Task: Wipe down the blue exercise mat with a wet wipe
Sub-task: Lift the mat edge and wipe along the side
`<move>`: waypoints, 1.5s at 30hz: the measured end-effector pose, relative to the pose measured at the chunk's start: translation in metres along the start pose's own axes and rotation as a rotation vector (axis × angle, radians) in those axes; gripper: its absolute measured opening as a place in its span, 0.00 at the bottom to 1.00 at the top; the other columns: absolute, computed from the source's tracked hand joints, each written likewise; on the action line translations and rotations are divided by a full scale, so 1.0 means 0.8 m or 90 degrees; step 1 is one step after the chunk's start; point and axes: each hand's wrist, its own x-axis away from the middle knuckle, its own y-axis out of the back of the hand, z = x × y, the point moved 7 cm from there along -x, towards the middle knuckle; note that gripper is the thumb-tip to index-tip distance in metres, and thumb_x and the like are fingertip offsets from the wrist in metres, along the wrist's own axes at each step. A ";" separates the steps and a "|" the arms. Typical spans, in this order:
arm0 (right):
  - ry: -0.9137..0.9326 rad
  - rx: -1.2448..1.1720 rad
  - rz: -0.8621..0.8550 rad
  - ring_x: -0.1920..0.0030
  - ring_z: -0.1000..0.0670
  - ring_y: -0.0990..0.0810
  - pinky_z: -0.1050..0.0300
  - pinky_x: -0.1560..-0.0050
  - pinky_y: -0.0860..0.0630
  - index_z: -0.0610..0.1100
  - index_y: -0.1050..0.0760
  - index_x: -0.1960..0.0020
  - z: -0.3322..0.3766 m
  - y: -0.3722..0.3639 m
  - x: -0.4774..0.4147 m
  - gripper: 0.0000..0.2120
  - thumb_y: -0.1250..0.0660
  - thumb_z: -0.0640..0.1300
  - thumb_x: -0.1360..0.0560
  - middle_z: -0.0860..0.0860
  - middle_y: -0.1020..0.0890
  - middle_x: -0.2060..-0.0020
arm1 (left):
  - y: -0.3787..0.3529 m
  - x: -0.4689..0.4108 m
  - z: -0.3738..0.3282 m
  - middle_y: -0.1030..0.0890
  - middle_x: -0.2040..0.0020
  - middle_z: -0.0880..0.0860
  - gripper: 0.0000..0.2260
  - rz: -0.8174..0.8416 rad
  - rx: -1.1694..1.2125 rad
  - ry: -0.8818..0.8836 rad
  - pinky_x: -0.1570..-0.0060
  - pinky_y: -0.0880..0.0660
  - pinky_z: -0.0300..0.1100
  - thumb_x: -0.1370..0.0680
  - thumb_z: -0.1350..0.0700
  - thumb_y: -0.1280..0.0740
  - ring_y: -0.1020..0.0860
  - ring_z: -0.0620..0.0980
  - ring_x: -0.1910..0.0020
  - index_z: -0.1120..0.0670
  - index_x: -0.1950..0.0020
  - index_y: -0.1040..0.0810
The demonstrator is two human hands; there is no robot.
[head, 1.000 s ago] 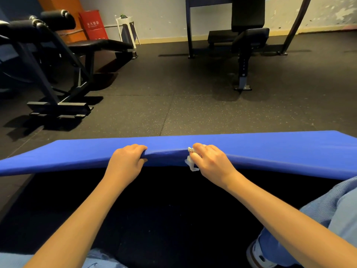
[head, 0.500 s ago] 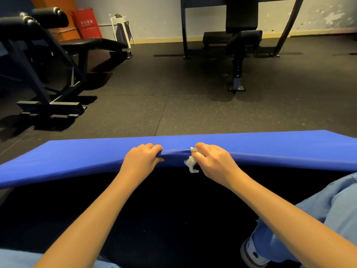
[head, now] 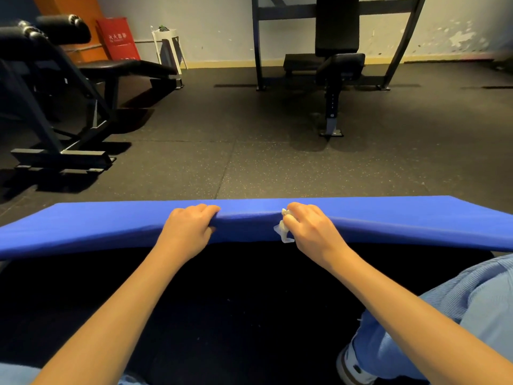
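Left hand [head: 191,232] shifted leftward, blue mat [head: 97,226] running left-right, right hand [head: 312,232] pinching wipe [head: 283,232]

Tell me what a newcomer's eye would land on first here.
The bright blue mat spans the foreground, its near edge raised. The left hand grips that edge at centre; beside it the right hand holds a crumpled white wipe against it.
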 end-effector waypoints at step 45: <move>0.004 -0.042 -0.009 0.61 0.43 0.19 0.53 0.61 0.22 0.39 0.19 0.50 0.055 -0.019 0.014 0.26 0.45 0.59 0.19 0.41 0.17 0.49 | -0.029 0.019 -0.011 0.19 0.48 0.54 0.12 0.029 0.039 0.045 0.54 0.28 0.48 0.24 0.57 0.32 0.22 0.58 0.48 0.53 0.41 0.22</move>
